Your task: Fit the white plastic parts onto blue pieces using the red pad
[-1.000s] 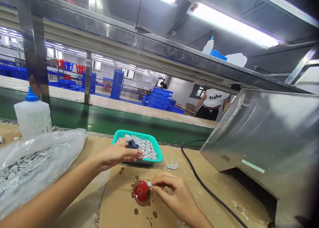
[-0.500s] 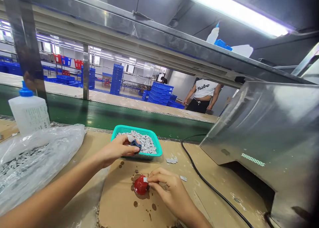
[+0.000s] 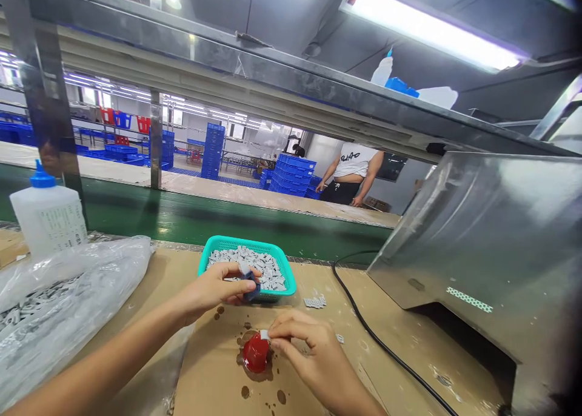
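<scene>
Left grip [image 3: 213, 287] holds blue piece [image 3: 253, 291]; right grip [image 3: 314, 347] pinches pale tab [image 3: 264, 335]; shirt [image 3: 353, 164] shows "AO"

The bare left hand [image 3: 227, 285] is extended forward, fingers bent opposite the thumb, its bare forearm [image 3: 118, 352] angled diagonally. The bare right hand [image 3: 316, 352] is positioned lower, thumb and index finger pinched.

The basket [image 3: 246, 293] lies behind the cup [image 3: 256, 353]; the bag [image 3: 102, 295] lies left, the cable [image 3: 386, 337] right.
</scene>
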{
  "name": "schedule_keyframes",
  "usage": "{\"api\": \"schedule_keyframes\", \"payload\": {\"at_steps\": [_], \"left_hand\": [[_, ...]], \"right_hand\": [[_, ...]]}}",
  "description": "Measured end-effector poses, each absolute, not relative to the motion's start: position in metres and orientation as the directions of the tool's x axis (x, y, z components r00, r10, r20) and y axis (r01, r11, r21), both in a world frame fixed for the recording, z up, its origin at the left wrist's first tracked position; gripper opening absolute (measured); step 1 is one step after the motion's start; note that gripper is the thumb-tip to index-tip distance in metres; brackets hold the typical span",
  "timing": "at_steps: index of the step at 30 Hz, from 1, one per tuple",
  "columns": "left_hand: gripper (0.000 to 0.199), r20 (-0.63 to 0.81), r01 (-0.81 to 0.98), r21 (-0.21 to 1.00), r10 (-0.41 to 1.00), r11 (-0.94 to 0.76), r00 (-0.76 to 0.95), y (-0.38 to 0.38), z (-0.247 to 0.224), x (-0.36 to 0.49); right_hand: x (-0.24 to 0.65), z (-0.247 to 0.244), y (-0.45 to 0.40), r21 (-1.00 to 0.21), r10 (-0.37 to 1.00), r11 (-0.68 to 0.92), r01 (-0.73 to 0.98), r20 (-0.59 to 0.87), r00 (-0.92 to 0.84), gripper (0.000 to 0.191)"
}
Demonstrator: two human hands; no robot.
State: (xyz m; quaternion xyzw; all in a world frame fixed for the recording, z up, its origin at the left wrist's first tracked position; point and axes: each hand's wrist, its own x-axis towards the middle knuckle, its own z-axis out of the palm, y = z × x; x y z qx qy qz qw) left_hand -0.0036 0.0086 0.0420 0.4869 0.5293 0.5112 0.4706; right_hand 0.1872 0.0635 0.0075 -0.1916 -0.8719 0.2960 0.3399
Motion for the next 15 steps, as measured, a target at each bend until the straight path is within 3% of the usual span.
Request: {"api": "schedule_keyframes", "payload": {"at_steps": [8,11,15], "left_hand": [[0.028,-0.068,-0.303,0.952,0.994,0.041,-0.080,0.017,0.034,-0.008],[0.018,-0.017,-0.420,0.908,1.000,0.011,-0.010,0.017,0.038,-0.003],[0.021,-0.030,-0.482,0.876,0.997,-0.011,-0.077,0.015,0.042,0.003]], "right_hand": [[0.187,0.024,0.074,-0.602,0.491,0.790,0.114,0.511,-0.706,0.013],[0.181,0.051,0.081,-0.661,0.563,0.748,0.058,0.586,-0.582,0.008],[0.163,0.072,0.088,-0.782,0.666,0.620,-0.054,0.562,-0.489,0.014]]}}
